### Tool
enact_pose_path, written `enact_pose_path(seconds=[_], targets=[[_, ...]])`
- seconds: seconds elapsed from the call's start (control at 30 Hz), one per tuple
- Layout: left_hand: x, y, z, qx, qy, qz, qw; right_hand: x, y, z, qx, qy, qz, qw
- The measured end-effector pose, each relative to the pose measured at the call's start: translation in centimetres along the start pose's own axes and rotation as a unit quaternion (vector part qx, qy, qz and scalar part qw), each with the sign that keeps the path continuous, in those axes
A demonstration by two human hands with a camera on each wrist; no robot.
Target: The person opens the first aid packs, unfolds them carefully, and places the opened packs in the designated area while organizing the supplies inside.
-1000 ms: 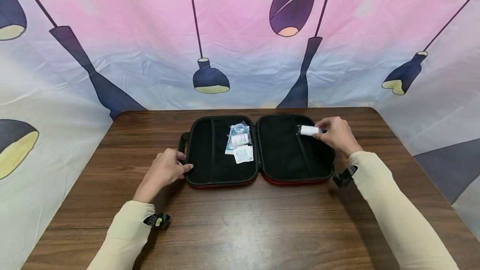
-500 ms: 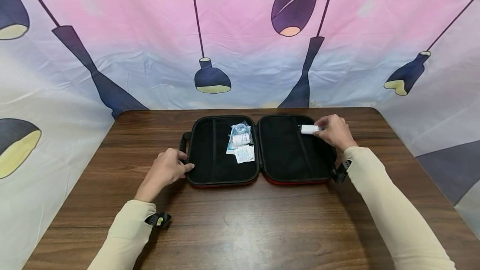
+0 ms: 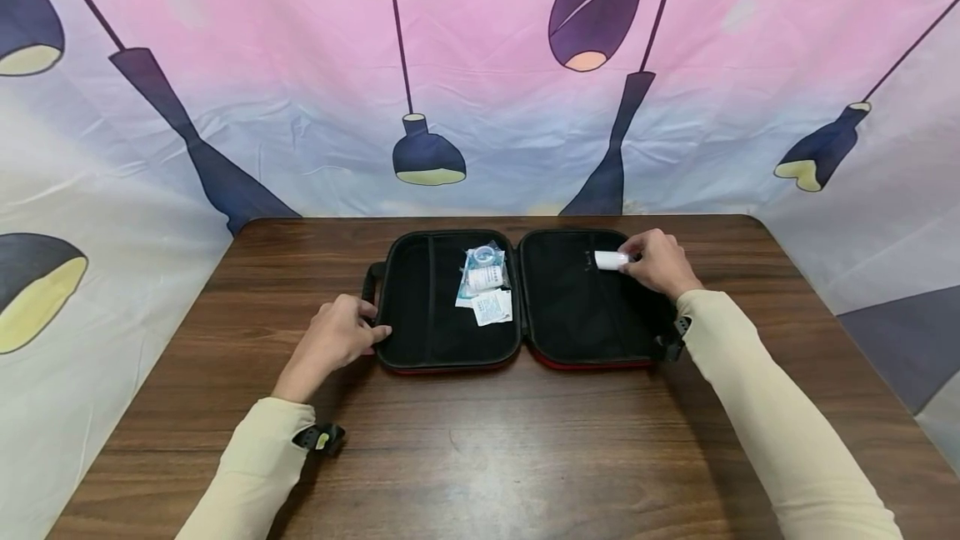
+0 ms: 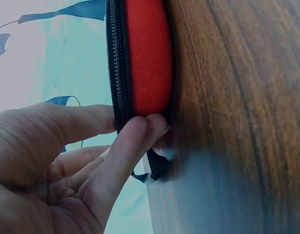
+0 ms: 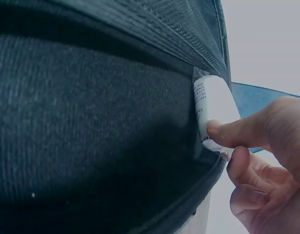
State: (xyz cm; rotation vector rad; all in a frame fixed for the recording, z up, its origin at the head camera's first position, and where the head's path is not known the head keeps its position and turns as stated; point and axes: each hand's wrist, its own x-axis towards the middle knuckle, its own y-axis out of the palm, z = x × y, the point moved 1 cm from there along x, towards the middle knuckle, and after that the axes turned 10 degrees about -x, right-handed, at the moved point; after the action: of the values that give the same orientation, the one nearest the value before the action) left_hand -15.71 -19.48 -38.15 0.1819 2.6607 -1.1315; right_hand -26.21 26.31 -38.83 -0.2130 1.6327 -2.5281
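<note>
A black-lined, red-shelled zip case (image 3: 405, 315) lies unfolded on the table, hinge in the middle. My left hand (image 3: 330, 340) pinches its near left rim, thumb on the zipper edge and fingers against the red side (image 4: 149, 58). In the case's right half, my right hand (image 3: 660, 263) pinches a white wrapped bandage roll (image 3: 611, 260) by its right end, between thumb and fingers. Small print shows on the roll's clear wrapper. The right wrist view has the roll's far end (image 5: 203, 80) tucked at the edge of the black mesh pocket (image 5: 189, 34).
A clear packet (image 3: 483, 277) with a white roll inside and a small white sachet (image 3: 492, 307) lie in the case's left half, near the hinge. A black carry handle (image 3: 371, 280) sticks out left. Behind the wooden table (image 3: 480, 457) hangs a printed cloth (image 3: 315, 65).
My right hand has moved left with the bandage roll, taking its far end to the pocket's edge. The left hand keeps its grip on the case rim. The head view has shifted slightly.
</note>
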Motion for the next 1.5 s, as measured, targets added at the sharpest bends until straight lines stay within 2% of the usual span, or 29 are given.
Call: enact_pose_path(seconds=[0.3,0.57,0.73,1.0,1.5], targets=[[-0.1,0.0,-0.1,0.001,0.0,-0.004,1.0,0.2,0.5,0.1,0.02,-0.001,0.004,0.9998],[-0.1,0.1,-0.1,-0.002,0.0,-0.006,1.0,0.4,1.1,0.8,0.034,-0.001,0.025,0.9991],[0.0,0.2,0.0,-0.004,-0.004,-0.003,1.0,0.2,0.8,0.4,0.035,0.008,0.04,0.9986],[0.0,0.2,-0.1,-0.007,-0.006,-0.002,1.0,-0.2,0.1,-0.4,0.027,0.0,0.014,0.9995],[0.0,0.2,0.0,-0.005,-0.004,-0.007,1.0,0.2,1.2,0.4,0.043,-0.006,0.008,0.999]])
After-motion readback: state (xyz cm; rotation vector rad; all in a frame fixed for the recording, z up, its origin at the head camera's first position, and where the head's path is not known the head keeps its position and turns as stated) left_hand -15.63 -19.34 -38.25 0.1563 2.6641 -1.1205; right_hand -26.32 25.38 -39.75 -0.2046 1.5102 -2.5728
